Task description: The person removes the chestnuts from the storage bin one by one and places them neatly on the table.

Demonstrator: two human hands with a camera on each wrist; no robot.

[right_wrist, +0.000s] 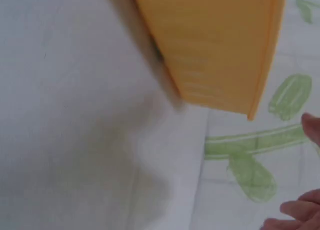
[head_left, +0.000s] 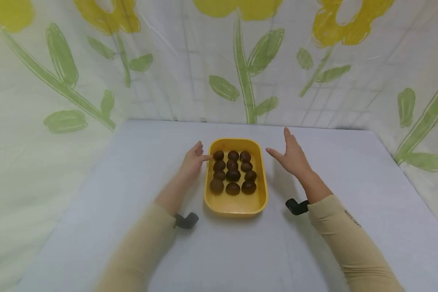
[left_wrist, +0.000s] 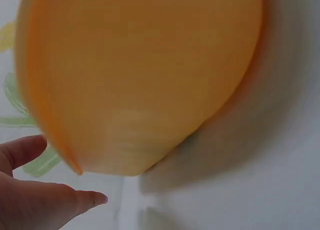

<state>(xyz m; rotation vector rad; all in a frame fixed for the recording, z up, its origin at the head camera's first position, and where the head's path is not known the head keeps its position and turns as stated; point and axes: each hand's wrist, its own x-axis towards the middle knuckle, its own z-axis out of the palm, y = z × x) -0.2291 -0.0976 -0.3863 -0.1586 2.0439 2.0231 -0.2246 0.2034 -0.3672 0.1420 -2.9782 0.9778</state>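
Note:
A yellow rectangular tray (head_left: 237,205) with rounded corners stands on the white table. Inside it, dark brown, glossy egg-shaped items (head_left: 233,175) lie in three columns, with bare tray floor at the near end. My left hand (head_left: 191,164) is at the tray's left side, its thumb overlapping the rim in the head view. Its fingers are extended, and the left wrist view shows thumb and finger spread beside the tray wall (left_wrist: 150,79). On the other side, my right hand (head_left: 293,156) is held apart from the tray, thumb and fingers spread wide. Neither hand grips anything.
Behind the table hangs a whitish curtain (head_left: 168,89) painted with yellow flowers and green leaves. The table's far edge meets it just beyond the tray. A black wrist device (head_left: 297,207) sits on the right arm, another (head_left: 187,220) on the left.

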